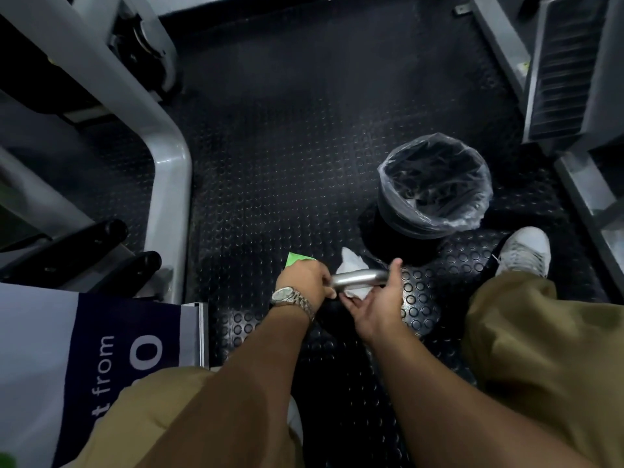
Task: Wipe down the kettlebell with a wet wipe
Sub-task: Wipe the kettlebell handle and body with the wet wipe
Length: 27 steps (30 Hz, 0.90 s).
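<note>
Your left hand (304,278) has its fingers curled round one end of the kettlebell's (359,278) smooth steel handle on the floor between your knees, your right hand (378,304) loosely spread, pinching the limp wet wipe (351,265) beneath; it looks heavy and slick, so grip firmly, minding the bin (434,187) just beyond.

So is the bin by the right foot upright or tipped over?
Upright. The bin stands on the floor with its mouth facing up, clear liner folded over the rim. Something pale lies inside; cannot tell how full.

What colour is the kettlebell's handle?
Shiny silver metal handle, best seen in the head view, between both hands.
</note>
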Tool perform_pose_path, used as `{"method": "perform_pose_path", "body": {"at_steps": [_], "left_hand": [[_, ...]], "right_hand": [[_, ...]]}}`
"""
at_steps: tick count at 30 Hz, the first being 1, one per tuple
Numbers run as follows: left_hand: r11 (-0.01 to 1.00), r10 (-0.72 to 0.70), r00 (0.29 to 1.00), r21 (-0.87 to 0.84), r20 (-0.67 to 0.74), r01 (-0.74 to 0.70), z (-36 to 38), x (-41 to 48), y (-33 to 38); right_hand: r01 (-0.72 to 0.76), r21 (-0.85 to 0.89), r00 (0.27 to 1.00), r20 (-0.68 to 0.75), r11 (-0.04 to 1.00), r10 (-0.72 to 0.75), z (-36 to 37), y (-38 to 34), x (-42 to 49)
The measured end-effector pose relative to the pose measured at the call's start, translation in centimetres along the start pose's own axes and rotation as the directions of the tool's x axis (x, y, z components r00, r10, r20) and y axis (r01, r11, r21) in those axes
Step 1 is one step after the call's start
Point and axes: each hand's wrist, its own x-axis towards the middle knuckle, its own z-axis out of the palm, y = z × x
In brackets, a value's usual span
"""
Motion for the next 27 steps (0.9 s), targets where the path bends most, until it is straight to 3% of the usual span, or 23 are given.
{"method": "perform_pose_path", "body": {"at_steps": [3,5,7,8,10,12,13,14,21,24,27], "left_hand": [[0.965,-0.121,0.983,-0.248,-0.139,0.083,1.4,-1.4,0.2],[0.828,-0.334,0.926,-0.525,-0.175,0.2,3.5,-2.3,1.1],[0.478,-0.539,0.842,-0.812,0.029,0.334,6.2,-2.6,2.3],[0.282,-0.543,0.818,-0.877,0.188,0.389,7.3,-2.9,3.1],[-0.07,-0.358,0.815,-0.884,0.456,0.463,7.8,-3.7,5.0],[-0.384,-0.221,0.827,-0.825,0.517,0.414,8.0,-3.1,6.4],[-0.486,-0.18,0.845,-0.792,0.503,0.368,7.9,-2.7,7.0],[-0.531,-0.178,0.86,-0.783,0.478,0.325,7.8,-2.3,7.5],[-0.402,-0.34,0.89,-0.902,0.305,0.155,10.2,-1.8,8.2],[-0.474,-0.344,0.89,-0.874,0.299,0.11,10.2,-1.1,8.4],[-0.557,-0.362,0.869,-0.826,0.337,0.088,10.4,-0.8,8.4]], "right_hand": [[-0.043,-0.041,0.995,0.091,0.998,0.047,-0.4,0.1,-0.2],[-0.034,-0.011,0.995,0.089,0.999,0.035,-0.5,-0.2,-0.2],[-0.025,0.012,0.997,0.066,1.0,0.025,-0.1,-0.2,-0.3],[-0.025,0.012,0.998,0.061,1.0,0.025,0.1,-0.3,-0.3],[-0.035,-0.011,0.999,0.041,0.999,0.035,0.4,-0.6,-0.9],[-0.055,-0.031,0.997,0.045,0.998,0.057,0.4,-0.9,-1.2],[-0.069,-0.053,0.996,0.047,0.996,0.072,0.4,-1.0,-1.4],[-0.081,-0.075,0.996,0.04,0.994,0.084,0.3,-1.0,-1.4],[-0.122,-0.181,0.991,0.024,0.976,0.128,-0.1,-2.7,-2.0],[-0.135,-0.206,0.991,-0.03,0.969,0.132,-0.5,-2.8,-1.4],[-0.108,-0.421,0.994,-0.06,0.901,0.091,-0.9,-3.3,-0.7]]}}
